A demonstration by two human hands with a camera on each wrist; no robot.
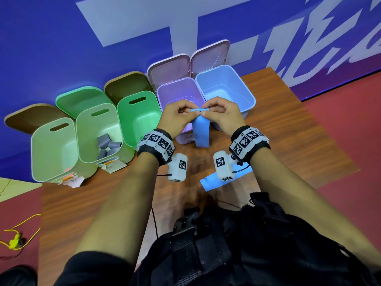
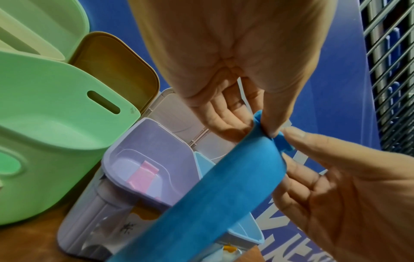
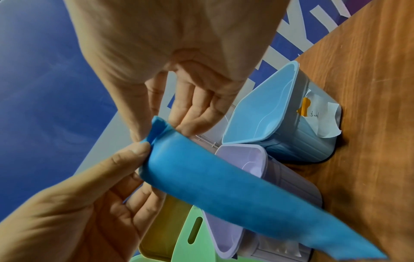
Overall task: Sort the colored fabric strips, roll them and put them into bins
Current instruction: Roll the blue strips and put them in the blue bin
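A blue fabric strip (image 1: 201, 131) hangs in the air over the table, its top end curled into a small roll. My left hand (image 1: 179, 117) pinches the left side of that rolled end (image 2: 264, 127), and my right hand (image 1: 220, 115) pinches the right side (image 3: 156, 131). The strip's tail hangs down in front of the purple bin (image 1: 177, 93). The blue bin (image 1: 224, 87) stands open just behind my right hand. A second blue strip (image 1: 208, 183) lies flat on the table under my right wrist.
A row of open bins lines the back of the wooden table (image 1: 288, 129): three green ones (image 1: 53, 149) at the left, the middle one holding several grey rolls (image 1: 107, 145). A pink strip (image 2: 141, 175) lies in the purple bin. A yellow cable (image 1: 18, 236) lies on the floor.
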